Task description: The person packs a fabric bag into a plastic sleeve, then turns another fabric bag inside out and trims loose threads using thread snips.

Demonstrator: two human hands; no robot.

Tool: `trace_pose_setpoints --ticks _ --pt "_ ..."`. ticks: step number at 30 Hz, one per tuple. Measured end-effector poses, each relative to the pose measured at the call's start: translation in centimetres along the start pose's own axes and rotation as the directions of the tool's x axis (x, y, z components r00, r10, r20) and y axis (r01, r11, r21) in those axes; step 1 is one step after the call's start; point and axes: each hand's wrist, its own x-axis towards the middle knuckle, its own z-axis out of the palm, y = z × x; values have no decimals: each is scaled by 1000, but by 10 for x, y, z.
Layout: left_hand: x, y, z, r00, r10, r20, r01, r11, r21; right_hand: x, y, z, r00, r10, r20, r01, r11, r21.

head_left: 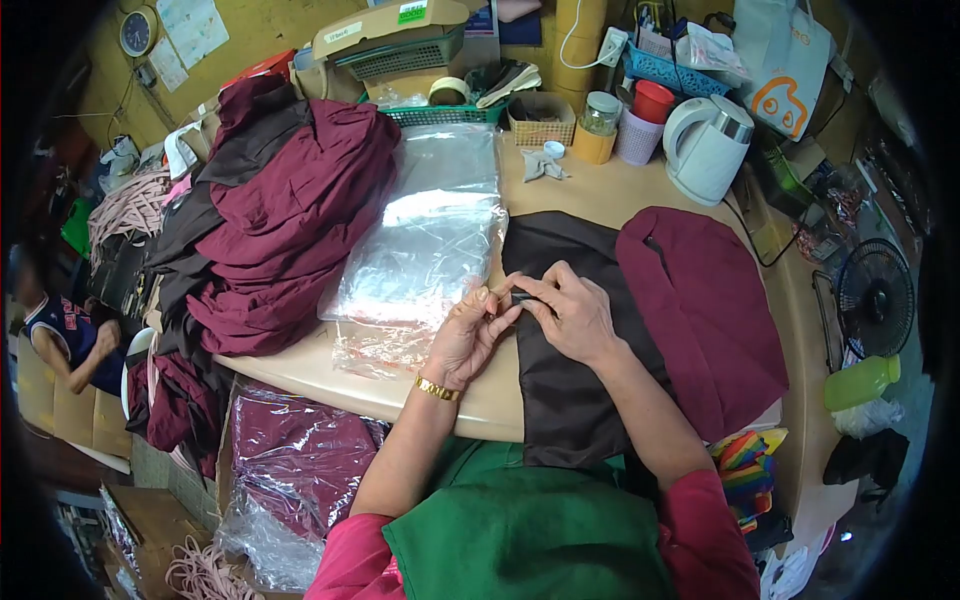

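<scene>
My left hand (467, 335), a gold watch band at its wrist, is closed in a pinch at the left edge of a black cloth (570, 410). Fingertip to fingertip with it, my right hand (575, 312) pinches a small dark piece (522, 297), most of it hidden by the fingers. The black cloth lies flat on the table (470, 405) under both hands and hangs over the front edge. A maroon fabric item (700, 320), rounded at its far end, overlaps its right side. Clear plastic bags (420, 230) are stacked just left of my hands.
A heap of maroon and black fabric (300, 220) covers the table's left. A white kettle (708, 150), jar (600, 112) and baskets (430, 115) line the back. Below left is a box of plastic-wrapped maroon fabric (300, 450). A person (75, 335) is at far left, a fan (875, 298) at right.
</scene>
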Motion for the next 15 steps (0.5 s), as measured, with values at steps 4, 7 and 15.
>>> trace_pose_setpoints --ticks 4,7,15 --pt "-1 -4 -2 1000 27 -13 -28 998 -51 2 -1 0 995 -31 -91 32 1000 1" --pt "-2 -4 -3 993 33 116 -31 999 -13 3 -5 -2 988 -58 -141 58 998 1" --pt "-1 -8 -8 997 39 74 -47 994 102 1 -9 -7 986 -110 -126 103 993 -65"
